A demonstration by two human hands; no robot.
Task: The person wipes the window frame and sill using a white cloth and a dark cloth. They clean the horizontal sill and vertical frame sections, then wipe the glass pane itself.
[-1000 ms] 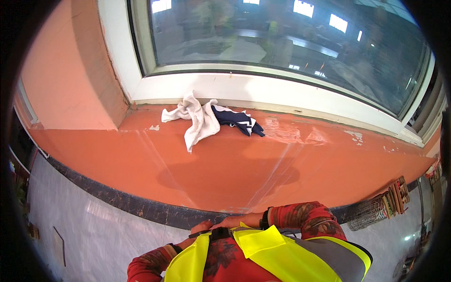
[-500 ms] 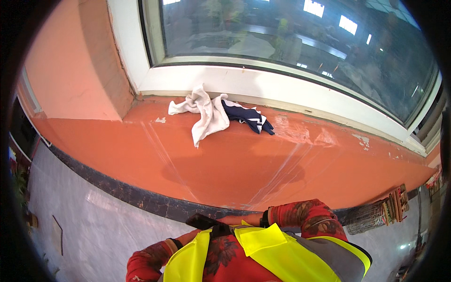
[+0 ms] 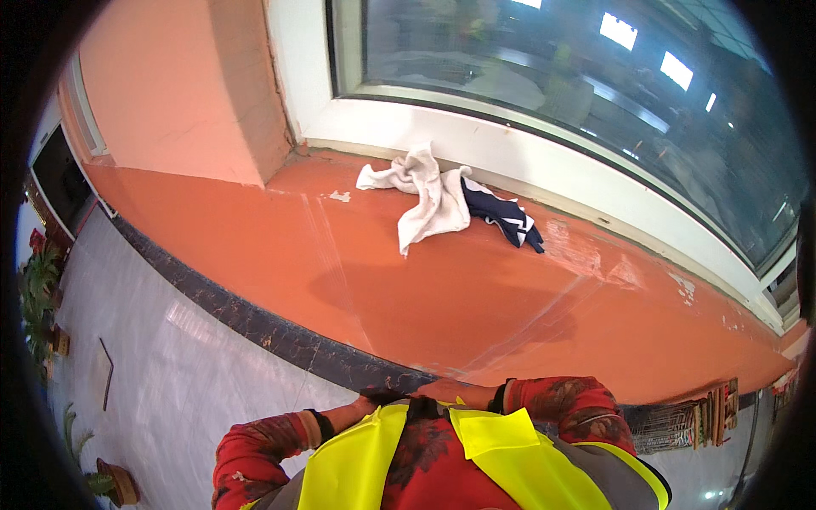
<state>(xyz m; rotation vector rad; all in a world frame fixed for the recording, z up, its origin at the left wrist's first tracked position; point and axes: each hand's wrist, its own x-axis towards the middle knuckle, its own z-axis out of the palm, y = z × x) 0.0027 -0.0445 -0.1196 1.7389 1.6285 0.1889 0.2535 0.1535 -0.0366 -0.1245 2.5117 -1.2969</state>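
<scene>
**Hands at ledge front edge, cloths out of reach**

View has shifted right since the earlier frame; cloths now sit more central. Left hand (image 3: 367,406) and right hand (image 3: 455,393) rest together at the ledge (image 3: 476,314) front edge; grip state of both: cannot tell, largely hidden by the vest (image 3: 476,459). White cloth (image 3: 421,194) and dark striped cloth (image 3: 501,212) lie touching near the far edge, under the window frame (image 3: 544,153). Judged: pre-reach stage; next move needs a long forward reach.
</scene>
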